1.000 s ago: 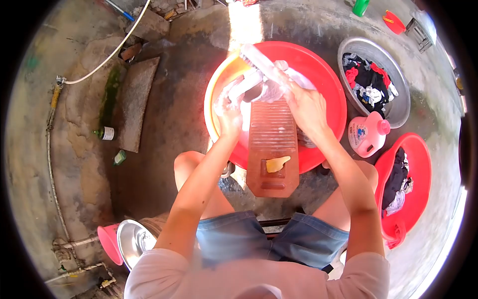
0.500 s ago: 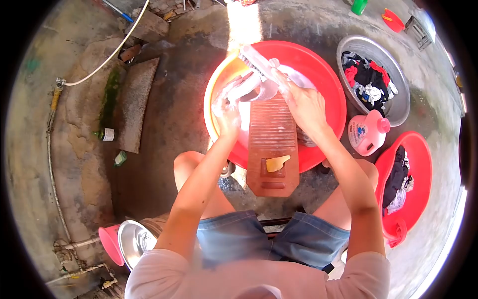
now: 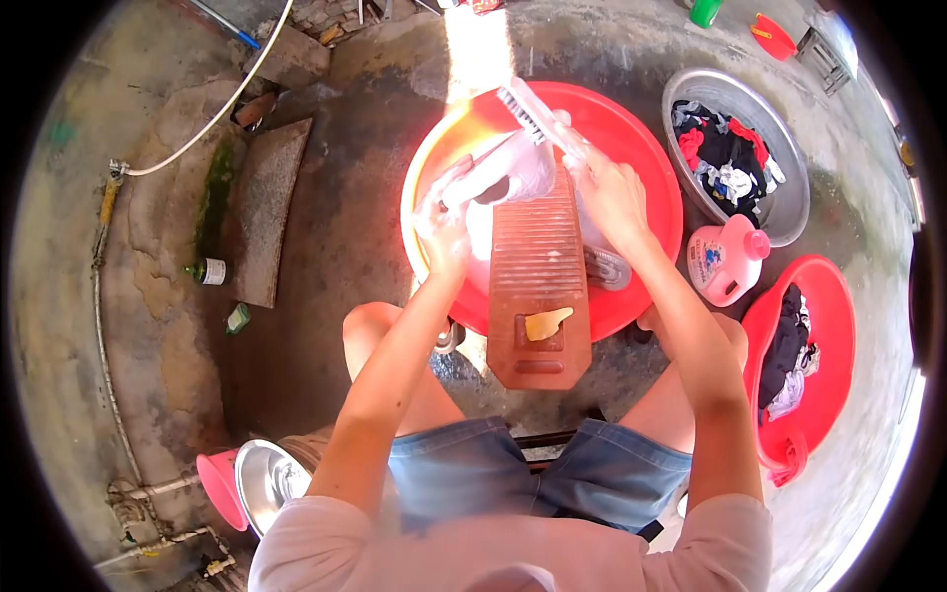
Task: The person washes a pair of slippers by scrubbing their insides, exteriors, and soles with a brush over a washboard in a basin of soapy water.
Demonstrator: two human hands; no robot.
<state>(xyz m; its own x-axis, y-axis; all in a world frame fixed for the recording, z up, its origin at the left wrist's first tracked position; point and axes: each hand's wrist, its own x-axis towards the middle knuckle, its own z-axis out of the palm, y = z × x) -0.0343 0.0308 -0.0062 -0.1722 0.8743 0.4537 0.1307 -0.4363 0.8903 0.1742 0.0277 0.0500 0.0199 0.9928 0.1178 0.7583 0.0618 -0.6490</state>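
My left hand (image 3: 444, 219) is closed on a white shoe (image 3: 518, 170), held over the red basin (image 3: 663, 187). Strong sunlight washes out part of that hand. In my right hand (image 3: 610, 195) is a pale scrubbing brush (image 3: 538, 111), its bristles turned down and left, at the shoe's upper right. Beneath the shoe a brown washboard (image 3: 540, 257) leans in the basin, its lower end outside the near rim. A yellow piece of soap (image 3: 547, 324) lies in the washboard's hollow. Right of the board, a second shoe (image 3: 608, 268) shows its sole, partly hidden.
At the right stand a metal basin (image 3: 794, 202) of clothes, a pink detergent jug (image 3: 725, 259) and a red tub (image 3: 834, 365) with dark clothes. A metal bowl (image 3: 258, 483) is at the lower left. A green bottle (image 3: 209, 270) lies at the left by a slab (image 3: 271, 212).
The brush has moved up and right, off the middle of the shoe. The shoe is tilted differently, and more of the second shoe shows. Both hands keep their hold.
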